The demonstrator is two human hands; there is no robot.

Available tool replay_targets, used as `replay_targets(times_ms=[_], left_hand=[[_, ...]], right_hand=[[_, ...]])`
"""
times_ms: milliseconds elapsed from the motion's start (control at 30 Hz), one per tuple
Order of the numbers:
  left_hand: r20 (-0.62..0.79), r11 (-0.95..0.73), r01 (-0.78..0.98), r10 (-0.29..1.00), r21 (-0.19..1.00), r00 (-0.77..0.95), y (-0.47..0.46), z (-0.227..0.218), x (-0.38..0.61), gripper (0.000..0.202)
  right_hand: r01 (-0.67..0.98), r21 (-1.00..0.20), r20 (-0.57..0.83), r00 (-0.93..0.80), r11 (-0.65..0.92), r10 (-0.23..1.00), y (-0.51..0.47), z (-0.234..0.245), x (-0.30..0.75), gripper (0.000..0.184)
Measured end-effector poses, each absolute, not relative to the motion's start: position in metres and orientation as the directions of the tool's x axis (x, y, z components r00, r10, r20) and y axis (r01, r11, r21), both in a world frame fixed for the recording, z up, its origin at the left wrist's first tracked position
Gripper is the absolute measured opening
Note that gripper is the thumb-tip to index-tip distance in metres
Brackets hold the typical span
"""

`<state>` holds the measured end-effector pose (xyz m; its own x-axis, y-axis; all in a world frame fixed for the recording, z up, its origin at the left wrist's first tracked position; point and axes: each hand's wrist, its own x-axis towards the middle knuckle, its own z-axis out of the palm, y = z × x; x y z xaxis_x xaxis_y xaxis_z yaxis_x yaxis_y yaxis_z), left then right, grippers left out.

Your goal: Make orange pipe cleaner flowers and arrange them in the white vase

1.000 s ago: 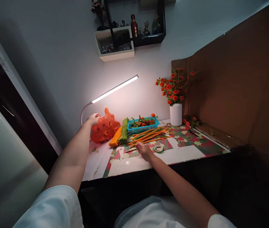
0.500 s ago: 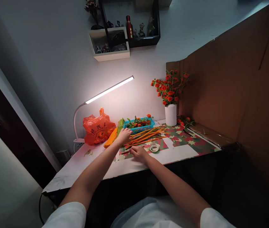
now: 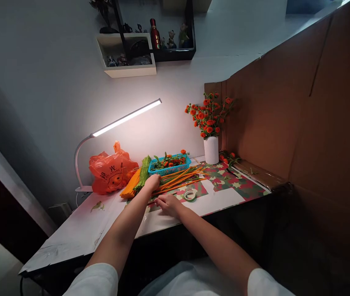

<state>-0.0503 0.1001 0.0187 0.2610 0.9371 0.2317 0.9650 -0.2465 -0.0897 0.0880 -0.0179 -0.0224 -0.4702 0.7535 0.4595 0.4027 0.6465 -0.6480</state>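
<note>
My left hand (image 3: pixel 152 183) reaches down beside the left ends of loose orange and green chenille stems (image 3: pixel 182 181); its fingers are turned away and hidden. Closer to the table's front edge, my right hand (image 3: pixel 168 204) has its fingertips pinched together on a thin stick (image 3: pixel 151 202), most of which is hidden. An orange bundle of chenille stems (image 3: pixel 130 185) and a green bundle (image 3: pixel 144 170) lie left of my left hand. A roll of pale green tape (image 3: pixel 190 195) rests flat to the right of my right hand.
Behind the stems stands a blue basket (image 3: pixel 170 167) with orange flowers and green stems. A white ribbed vase (image 3: pixel 211 150) of orange flowers stands at the back right, by a cardboard wall (image 3: pixel 267 111). A red plastic bag (image 3: pixel 112 170) and a lit lamp (image 3: pixel 128 117) are left.
The whole view has shifted, with the table's contents now further left in the picture. My left hand has come down closer to my right hand, which keeps its pinch.
</note>
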Motion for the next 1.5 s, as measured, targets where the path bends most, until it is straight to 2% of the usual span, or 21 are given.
replay_targets(times_ms=[233, 467, 567, 833, 967, 1000, 1067, 1133, 1200, 1233, 1300, 1400, 1500], left_hand=[[0.292, -0.259, 0.963, 0.918, -0.070, 0.268, 0.094, 0.040, -0.044, 0.033], [0.483, -0.223, 0.975, 0.851, -0.020, 0.205, 0.090, 0.093, -0.045, 0.032], [0.510, -0.243, 0.970, 0.834, 0.000, 0.209, 0.088, 0.106, -0.048, 0.031], [0.658, -0.367, 0.915, 0.733, 0.167, 0.174, 0.091, 0.106, -0.047, 0.022], [0.717, -0.422, 0.885, 0.678, 0.195, 0.164, 0.092, 0.108, -0.044, 0.021], [0.722, -0.432, 0.880, 0.671, 0.196, 0.168, 0.091, 0.108, -0.044, 0.021], [0.722, -0.451, 0.871, 0.668, 0.195, 0.184, 0.090, 0.109, -0.044, 0.021], [0.717, -0.469, 0.862, 0.668, 0.195, 0.201, 0.089, 0.108, -0.045, 0.022], [0.712, -0.484, 0.852, 0.668, 0.198, 0.215, 0.087, 0.106, -0.045, 0.021], [0.709, -0.491, 0.848, 0.669, 0.199, 0.221, 0.086, 0.106, -0.045, 0.021], [0.708, -0.503, 0.840, 0.668, 0.203, 0.229, 0.083, 0.105, -0.044, 0.021], [0.706, -0.537, 0.820, 0.659, 0.199, 0.260, 0.079, 0.110, -0.042, 0.022], [0.704, -0.580, 0.800, 0.631, 0.151, 0.324, 0.077, 0.129, -0.045, 0.020]], right_hand=[[0.411, -0.668, 0.431, -0.466, 0.620, 0.773, -0.021, -0.020, 0.089, 0.034], [0.406, -0.673, 0.431, -0.464, 0.618, 0.774, -0.023, -0.018, 0.090, 0.032], [0.415, -0.668, 0.436, -0.456, 0.618, 0.776, -0.022, -0.017, 0.090, 0.031], [0.439, -0.670, 0.433, -0.425, 0.599, 0.795, -0.024, -0.018, 0.089, 0.026], [0.469, -0.626, 0.578, -0.256, 0.622, 0.775, -0.021, -0.017, 0.088, 0.012], [0.507, -0.610, 0.618, -0.177, 0.609, 0.766, -0.017, -0.014, 0.088, 0.016], [0.605, -0.599, 0.654, -0.009, 0.524, 0.757, -0.002, -0.001, 0.091, 0.036], [0.691, -0.597, 0.634, 0.095, 0.408, 0.768, 0.019, 0.019, 0.096, 0.056], [0.739, -0.615, 0.546, 0.148, 0.275, 0.824, 0.043, 0.042, 0.102, 0.059], [0.758, -0.618, 0.486, 0.162, 0.207, 0.859, 0.053, 0.052, 0.105, 0.058], [0.813, -0.553, 0.403, 0.070, 0.181, 0.913, 0.070, 0.066, 0.109, 0.053], [0.891, -0.415, 0.357, -0.030, 0.187, 0.934, 0.083, 0.070, 0.112, 0.036], [0.941, -0.319, 0.322, -0.007, 0.115, 0.947, 0.086, 0.061, 0.114, 0.029]])
